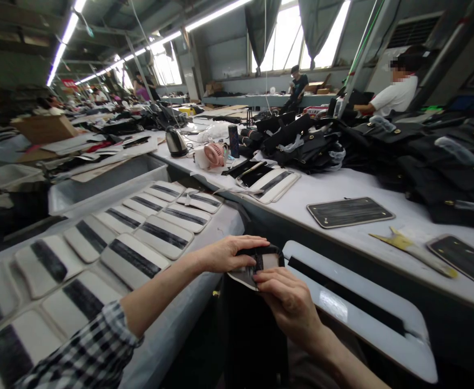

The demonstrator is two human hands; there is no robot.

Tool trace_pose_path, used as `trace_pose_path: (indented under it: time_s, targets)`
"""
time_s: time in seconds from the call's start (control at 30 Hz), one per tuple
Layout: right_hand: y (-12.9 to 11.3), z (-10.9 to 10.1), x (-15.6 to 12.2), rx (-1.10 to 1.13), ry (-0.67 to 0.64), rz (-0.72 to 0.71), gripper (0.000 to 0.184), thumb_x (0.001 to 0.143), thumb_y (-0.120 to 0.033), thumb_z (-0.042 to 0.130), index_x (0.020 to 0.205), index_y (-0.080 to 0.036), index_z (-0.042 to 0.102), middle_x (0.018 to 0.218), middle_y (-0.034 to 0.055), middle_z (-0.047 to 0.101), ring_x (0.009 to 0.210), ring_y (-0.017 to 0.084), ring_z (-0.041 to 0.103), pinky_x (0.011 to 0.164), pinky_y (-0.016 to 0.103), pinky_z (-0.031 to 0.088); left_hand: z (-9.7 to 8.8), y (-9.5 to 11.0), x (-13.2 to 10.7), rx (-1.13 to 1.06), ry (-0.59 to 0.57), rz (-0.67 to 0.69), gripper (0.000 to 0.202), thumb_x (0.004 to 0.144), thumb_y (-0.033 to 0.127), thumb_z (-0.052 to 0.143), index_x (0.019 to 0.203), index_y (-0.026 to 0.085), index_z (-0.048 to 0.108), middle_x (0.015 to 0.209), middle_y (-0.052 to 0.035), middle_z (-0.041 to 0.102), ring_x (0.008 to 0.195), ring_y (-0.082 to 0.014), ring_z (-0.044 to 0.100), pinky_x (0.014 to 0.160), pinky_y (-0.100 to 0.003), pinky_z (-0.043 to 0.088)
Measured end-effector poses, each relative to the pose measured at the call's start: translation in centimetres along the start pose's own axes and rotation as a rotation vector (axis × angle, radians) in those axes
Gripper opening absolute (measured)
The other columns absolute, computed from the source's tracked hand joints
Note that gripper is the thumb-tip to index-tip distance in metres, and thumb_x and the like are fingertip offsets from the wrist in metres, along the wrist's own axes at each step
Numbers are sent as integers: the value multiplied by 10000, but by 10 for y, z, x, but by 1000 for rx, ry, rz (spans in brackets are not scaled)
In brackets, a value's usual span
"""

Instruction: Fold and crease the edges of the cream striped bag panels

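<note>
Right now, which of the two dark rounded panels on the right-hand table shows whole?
The left-hand panel: its full outline shows, while the right-hand panel runs off the picture's edge.

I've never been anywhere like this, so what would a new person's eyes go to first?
Probably the rows of pale panels with black stripes across the left side. Then, low in the middle, the left hand and right hand hold a dark-edged piece. Farther back, a pink fan stands out near the big black heap stretching right.

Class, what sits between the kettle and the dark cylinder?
A pink fan, with something white beside it, sits between kettle and cylinder in the head view.
</note>
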State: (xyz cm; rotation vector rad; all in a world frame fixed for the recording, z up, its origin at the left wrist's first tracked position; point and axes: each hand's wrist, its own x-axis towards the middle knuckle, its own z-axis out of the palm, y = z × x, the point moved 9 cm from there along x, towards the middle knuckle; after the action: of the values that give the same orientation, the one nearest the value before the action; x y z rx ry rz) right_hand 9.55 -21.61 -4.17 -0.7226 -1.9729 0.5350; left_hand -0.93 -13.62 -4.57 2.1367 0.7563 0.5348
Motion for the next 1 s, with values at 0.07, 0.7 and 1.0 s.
trace_pose_path:
  time_s: [0.07,0.7,1.0]
  targets:
    - [-5,1,-5,-4,-21,-15,227,926,-81,494,901,-230,663,962,54,730,894,193,662,771,341,526,1,7,-1,-9,8,24,528,837,206,603,1352,309,548,1398,-37,553,1320,-246,489,1135,-411,347]
    - [69,-50,-28,176,425,547,355,769,-313,764,1089,-253,623,1077,50,637,1002,245,593,913,412,476,18,-19,-28,-687,349,-229,693,929,671,256,1295,204,614,1438,-91,513,1353,-314,433,1149,-449,321]
    - [99,-23,-36,461,494,714,277,750,-391,758,822,-208,563,791,-3,549,731,162,528,643,271,425,25,-37,-54,-657,629,-275,550,814,382,702,1328,243,566,1463,-88,485,1346,-324,437,1152,-424,321]
